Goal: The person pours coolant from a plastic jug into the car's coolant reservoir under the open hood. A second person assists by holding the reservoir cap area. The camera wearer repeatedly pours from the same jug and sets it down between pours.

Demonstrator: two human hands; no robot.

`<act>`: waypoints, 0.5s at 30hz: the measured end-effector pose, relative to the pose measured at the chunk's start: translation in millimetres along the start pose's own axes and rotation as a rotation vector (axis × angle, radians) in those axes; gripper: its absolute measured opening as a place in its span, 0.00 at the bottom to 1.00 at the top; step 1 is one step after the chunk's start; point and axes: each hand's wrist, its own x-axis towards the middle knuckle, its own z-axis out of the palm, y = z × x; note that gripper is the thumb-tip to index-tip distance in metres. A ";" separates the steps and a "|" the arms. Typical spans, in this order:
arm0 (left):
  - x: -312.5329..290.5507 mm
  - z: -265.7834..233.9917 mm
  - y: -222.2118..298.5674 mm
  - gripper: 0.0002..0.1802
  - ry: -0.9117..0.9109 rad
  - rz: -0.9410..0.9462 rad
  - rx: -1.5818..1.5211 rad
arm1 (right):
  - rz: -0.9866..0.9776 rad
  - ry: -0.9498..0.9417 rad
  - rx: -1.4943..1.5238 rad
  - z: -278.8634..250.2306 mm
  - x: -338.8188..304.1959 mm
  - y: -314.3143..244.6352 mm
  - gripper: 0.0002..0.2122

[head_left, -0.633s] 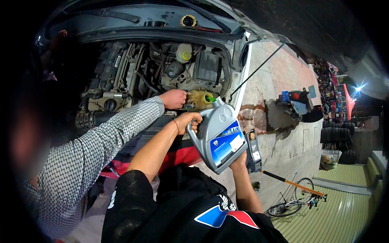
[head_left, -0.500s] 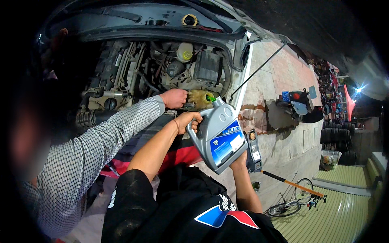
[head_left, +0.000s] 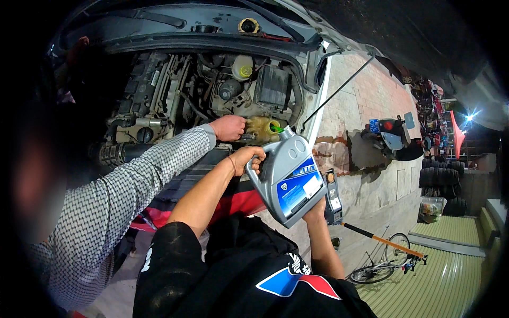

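A silver-grey plastic jug (head_left: 290, 180) with a blue label is tipped over the engine bay, its mouth pointing away from me. My left hand (head_left: 247, 160) is wrapped round its handle. Under the base, my right hand (head_left: 315, 210) holds it up, with most of the fingers hidden behind the jug. Green liquid (head_left: 275, 127) shows between the jug's mouth and the open neck of a yellowed translucent reservoir (head_left: 258, 127). From the left, another person's hand (head_left: 229, 128) in a patterned sleeve reaches to the reservoir's side, with its fingertips closed against it.
Beyond lie a black battery (head_left: 273, 86), a yellow-capped fluid reservoir (head_left: 242, 68) and the engine (head_left: 139, 95). A thin prop rod (head_left: 339, 91) slants up at the right. On the ground are a floor jack (head_left: 332, 199) with an orange handle, a bicycle (head_left: 379, 265) and a scooter (head_left: 392, 139).
Almost nothing differs. The jug and my two hands have shifted very slightly to the right; the other person's hand stays in place.
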 end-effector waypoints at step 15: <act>-2.9 1.8 -3.5 0.10 0.008 -0.001 -0.023 | -0.027 -0.009 -0.006 5.2 -5.2 -1.2 0.25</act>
